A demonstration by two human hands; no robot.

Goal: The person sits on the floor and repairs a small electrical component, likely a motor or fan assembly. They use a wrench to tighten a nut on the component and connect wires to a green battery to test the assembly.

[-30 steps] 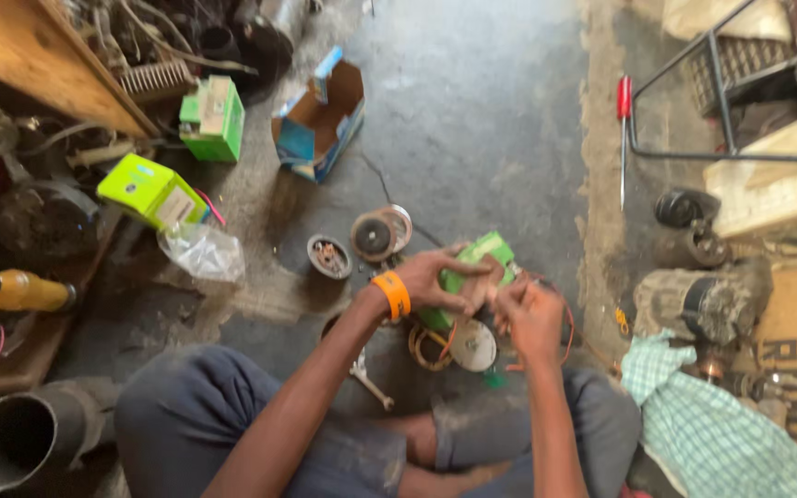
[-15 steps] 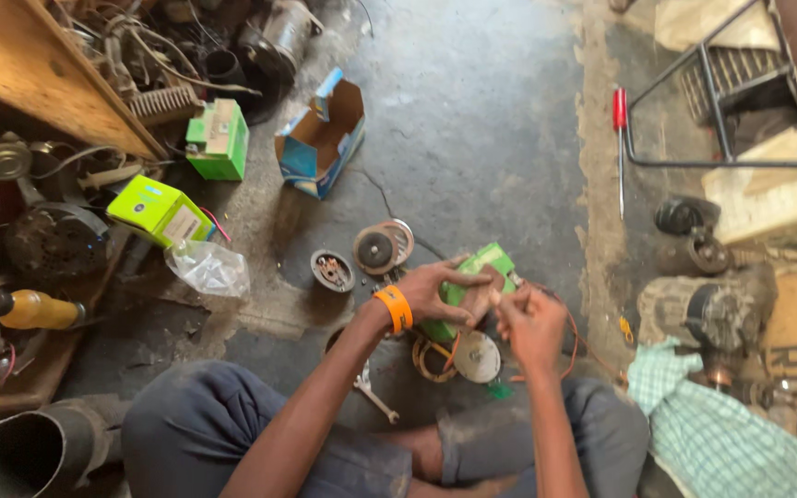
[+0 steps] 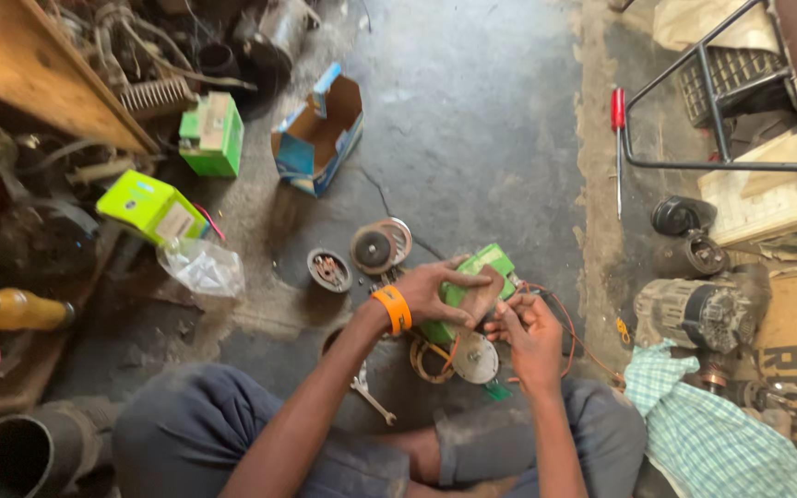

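Left hand (image 3: 435, 293) clamped across green motor housing (image 3: 481, 277) held over lap above floor, right hand (image 3: 528, 327) pinching at its edge; likely heavy, rigid, best gripped by casing, not loose wires (image 3: 569, 323).

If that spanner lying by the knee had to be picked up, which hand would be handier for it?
Probably the right hand: it only touches the green box with its fingertips, while the left hand grips the box from above. The spanner lies beneath the left forearm, so either could reach it.

Concrete floor (image 3: 472, 111), open box (image 3: 317, 129), screwdriver (image 3: 617, 148)
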